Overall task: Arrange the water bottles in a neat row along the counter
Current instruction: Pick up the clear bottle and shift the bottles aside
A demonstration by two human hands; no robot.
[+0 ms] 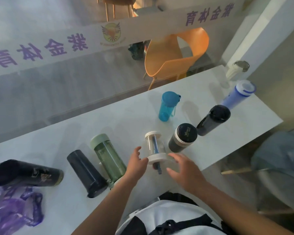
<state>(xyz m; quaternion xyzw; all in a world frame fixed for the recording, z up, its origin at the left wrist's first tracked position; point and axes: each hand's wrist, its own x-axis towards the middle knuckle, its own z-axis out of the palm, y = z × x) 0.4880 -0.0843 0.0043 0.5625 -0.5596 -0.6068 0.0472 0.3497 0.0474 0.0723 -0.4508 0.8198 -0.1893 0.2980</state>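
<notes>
A clear bottle (155, 147) with white ends points its wide cap at me in the middle of the white counter (126, 114). My left hand (136, 161) touches that cap from the left with fingers apart. My right hand (185, 168) hovers spread just right of it. To the left lie a green bottle (109, 158), a dark bottle (87, 172) and a black bottle (25, 173). To the right stand a black-and-grey bottle (183, 137), a navy bottle (212, 119), a blue bottle (236, 94), a cream bottle (236, 70) and, farther back, a teal bottle (167, 106).
A purple plastic bag (15, 209) lies at the counter's near left corner. Behind the counter is a glass partition with purple lettering, and an orange chair (173, 53) stands beyond it. The counter's right edge drops off past the navy bottle.
</notes>
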